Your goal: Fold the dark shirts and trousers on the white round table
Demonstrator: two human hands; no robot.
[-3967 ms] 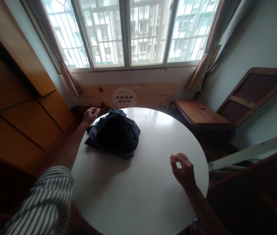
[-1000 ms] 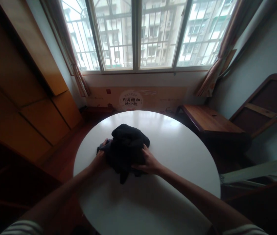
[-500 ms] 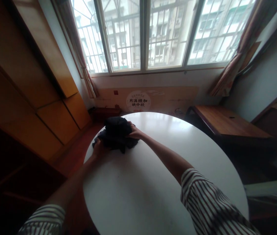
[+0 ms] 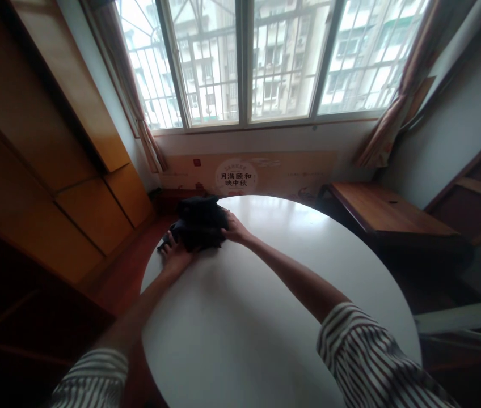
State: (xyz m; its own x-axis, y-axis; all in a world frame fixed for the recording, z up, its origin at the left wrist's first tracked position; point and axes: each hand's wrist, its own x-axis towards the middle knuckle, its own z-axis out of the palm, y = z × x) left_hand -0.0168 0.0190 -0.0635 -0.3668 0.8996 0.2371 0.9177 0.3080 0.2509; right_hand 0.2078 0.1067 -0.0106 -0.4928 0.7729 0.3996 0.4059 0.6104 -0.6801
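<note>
One cabinet [image 4: 15, 130] far left, red floor [image 4: 123, 277] beside it. Next in, my left sleeve [image 4: 91, 374], cuffed, forearm bare.

Left hand [image 4: 176, 253]: fingers spread over the near-left corner of the cloth. Thumb side is too dark, so can't tell if it's gripping or just pressing. Half a second ago those fingers were tucked in along the side; now they lie apart on top.

Cloth [image 4: 202, 222]: dark, bunched, on the far-left part of the table [image 4: 274, 328], close to the edge. A second ago it was nearer the middle. Since the last look the bundle is narrower: the loose part under my right hand and the flap hanging at the front no longer show. My read: it's being worked as one compact lump, not opened out. Layers inside are too dark to make out.

Right hand [image 4: 236, 228]: holds the right edge narrowly, thumb on the near side, fingers on the far side. Grip pressure unknown. Arm runs back across the table to my right sleeve [image 4: 363, 348], striped. Bench [image 4: 393, 211] sits beyond the table, far right, well apart from the cloth.
</note>
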